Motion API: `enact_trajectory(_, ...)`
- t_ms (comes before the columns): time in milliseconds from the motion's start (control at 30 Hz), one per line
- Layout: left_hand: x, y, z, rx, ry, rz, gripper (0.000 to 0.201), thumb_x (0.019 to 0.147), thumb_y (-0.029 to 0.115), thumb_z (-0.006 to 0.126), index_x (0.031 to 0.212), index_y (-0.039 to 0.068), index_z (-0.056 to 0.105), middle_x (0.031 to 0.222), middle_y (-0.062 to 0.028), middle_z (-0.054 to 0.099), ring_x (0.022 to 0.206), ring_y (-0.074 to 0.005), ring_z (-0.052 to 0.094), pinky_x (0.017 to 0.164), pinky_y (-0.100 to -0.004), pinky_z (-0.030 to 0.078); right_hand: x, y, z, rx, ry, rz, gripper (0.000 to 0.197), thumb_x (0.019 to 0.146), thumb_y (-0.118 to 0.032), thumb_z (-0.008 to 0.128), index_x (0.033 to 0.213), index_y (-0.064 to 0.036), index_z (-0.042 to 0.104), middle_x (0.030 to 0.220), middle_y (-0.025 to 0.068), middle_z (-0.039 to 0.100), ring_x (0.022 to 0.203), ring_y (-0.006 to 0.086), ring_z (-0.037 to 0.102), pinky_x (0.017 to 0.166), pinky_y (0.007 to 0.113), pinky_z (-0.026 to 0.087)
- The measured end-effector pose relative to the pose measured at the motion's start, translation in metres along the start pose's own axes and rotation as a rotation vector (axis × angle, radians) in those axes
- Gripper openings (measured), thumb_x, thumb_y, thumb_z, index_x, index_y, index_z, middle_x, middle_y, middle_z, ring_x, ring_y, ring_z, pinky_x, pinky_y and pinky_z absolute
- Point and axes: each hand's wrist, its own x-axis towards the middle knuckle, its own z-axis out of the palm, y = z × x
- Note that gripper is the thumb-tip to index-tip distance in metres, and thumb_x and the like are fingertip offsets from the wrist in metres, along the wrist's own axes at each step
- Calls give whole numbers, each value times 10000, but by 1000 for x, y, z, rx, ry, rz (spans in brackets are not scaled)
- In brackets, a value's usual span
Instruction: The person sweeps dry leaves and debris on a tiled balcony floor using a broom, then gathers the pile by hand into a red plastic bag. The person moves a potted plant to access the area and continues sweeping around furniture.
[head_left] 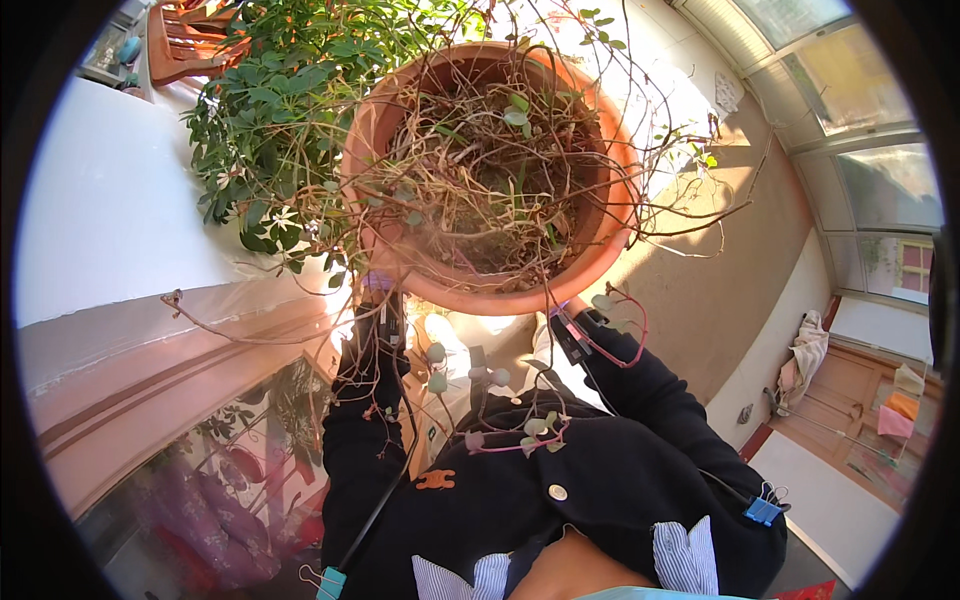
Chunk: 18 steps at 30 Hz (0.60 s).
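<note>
A large round terracotta flower pot [492, 300] fills the upper middle of the head view, close in front of my body. Inside it grows a tangle of dry brown stems [480, 190] with a few green leaves; some long stems trail over the rim toward my chest. My left hand [378, 283] grips the pot's near left side, and my right hand [572, 309] is at its near right side. Both hands are mostly hidden by the pot, so the fingers barely show. My feet show on the floor below it, and the pot appears to be held up off the floor.
A bushy green plant [270, 120] stands left of the pot, with a reddish wooden chair [185, 45] behind. Along the left run a white wall [100, 200] and a reflective glass pane [220, 480]. Windows [850, 90] line the right; cloths [805, 355] hang near a wooden door [850, 400].
</note>
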Motion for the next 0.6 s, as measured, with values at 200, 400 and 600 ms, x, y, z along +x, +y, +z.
enact_trajectory(200,-23,-3,-15,-30,75,5,384,910,338,449,1191,78,482,1179,-124,477,1031,-230,503,869,-348,440,0,-2,4,-2,4,-5,248,914,-275,481,977,-35,492,1041,222,578,973,314,586,901,366,480)
enact_trajectory(400,-33,-8,-9,-40,109,28,413,898,364,464,1205,87,480,1203,-131,463,1054,-238,492,885,-355,430,0,-8,-1,-8,-3,-4,243,915,-276,479,968,-39,495,1038,227,578,976,320,587,905,371,479)
enact_trajectory(600,-28,-3,10,-52,110,41,443,887,390,479,1219,96,478,1227,-139,449,1076,-245,480,901,-362,420,1,-7,0,-17,-10,10,239,916,-278,477,959,-43,497,1035,232,578,979,326,587,909,375,479)
